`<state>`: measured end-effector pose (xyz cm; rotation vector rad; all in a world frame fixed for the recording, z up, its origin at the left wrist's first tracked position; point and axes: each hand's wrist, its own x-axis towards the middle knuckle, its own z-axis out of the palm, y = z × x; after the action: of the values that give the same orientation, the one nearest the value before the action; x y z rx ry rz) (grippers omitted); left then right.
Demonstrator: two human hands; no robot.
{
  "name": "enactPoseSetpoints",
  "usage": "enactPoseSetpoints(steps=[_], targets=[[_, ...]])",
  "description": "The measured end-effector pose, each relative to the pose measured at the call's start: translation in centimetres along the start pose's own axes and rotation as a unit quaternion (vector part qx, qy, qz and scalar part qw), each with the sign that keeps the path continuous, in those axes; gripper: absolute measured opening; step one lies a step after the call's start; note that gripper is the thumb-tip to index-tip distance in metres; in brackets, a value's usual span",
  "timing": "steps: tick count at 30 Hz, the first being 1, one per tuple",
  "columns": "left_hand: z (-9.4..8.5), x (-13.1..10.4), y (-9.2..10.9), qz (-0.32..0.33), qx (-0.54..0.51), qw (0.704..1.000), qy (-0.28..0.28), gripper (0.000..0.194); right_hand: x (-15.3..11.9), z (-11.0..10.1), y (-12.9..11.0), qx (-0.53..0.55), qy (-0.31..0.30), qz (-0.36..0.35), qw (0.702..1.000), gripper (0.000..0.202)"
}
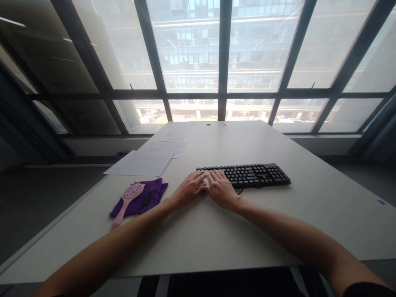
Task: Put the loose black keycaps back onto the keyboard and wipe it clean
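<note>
A black keyboard [256, 175] lies across the white desk, with a white tissue or wipe [206, 180] over its left end. My left hand [189, 188] rests on the left part of the tissue, fingers together and pointing forward. Beside it, my right hand [222, 189] presses on the right part, and a bit of white shows past its fingertips. The two thumbs meet at the near edge of the tissue. Most of the tissue and the keys beneath it are hidden by my hands.
Left of my hands, a pink hairbrush [131, 194] and a small dark tool [147, 199] lie on a folded purple cloth [159, 190]. Sheets of paper [144, 162] lie farther back along the desk's [235, 144] left edge. A cable [240, 192] shows before the keyboard.
</note>
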<state>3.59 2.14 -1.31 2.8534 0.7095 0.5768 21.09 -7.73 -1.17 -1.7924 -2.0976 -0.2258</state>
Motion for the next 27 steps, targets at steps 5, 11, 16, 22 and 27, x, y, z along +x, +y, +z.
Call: enactPoseSetpoints(steps=[5,11,16,22,27], targets=[[0.4,0.0,-0.2,0.001,-0.009,1.0,0.011,0.051,-0.1,0.4,0.1,-0.001,0.004,0.001,1.0,0.066],[0.8,-0.1,-0.8,0.0,-0.008,1.0,0.0,0.053,0.0,0.5,0.2,0.005,0.009,0.002,1.0,0.067],[1.4,0.0,-1.4,0.015,-0.017,0.999,0.024,0.052,0.1,0.5,0.2,0.013,0.009,0.004,1.0,0.066],[1.5,0.0,-1.7,0.018,-0.008,1.0,0.022,0.053,0.1,0.4,0.3,0.021,0.011,0.008,1.0,0.062],[1.2,-0.2,-1.0,-0.003,0.025,0.999,-0.02,0.057,0.1,0.4,0.2,0.023,0.008,0.01,1.0,0.052]])
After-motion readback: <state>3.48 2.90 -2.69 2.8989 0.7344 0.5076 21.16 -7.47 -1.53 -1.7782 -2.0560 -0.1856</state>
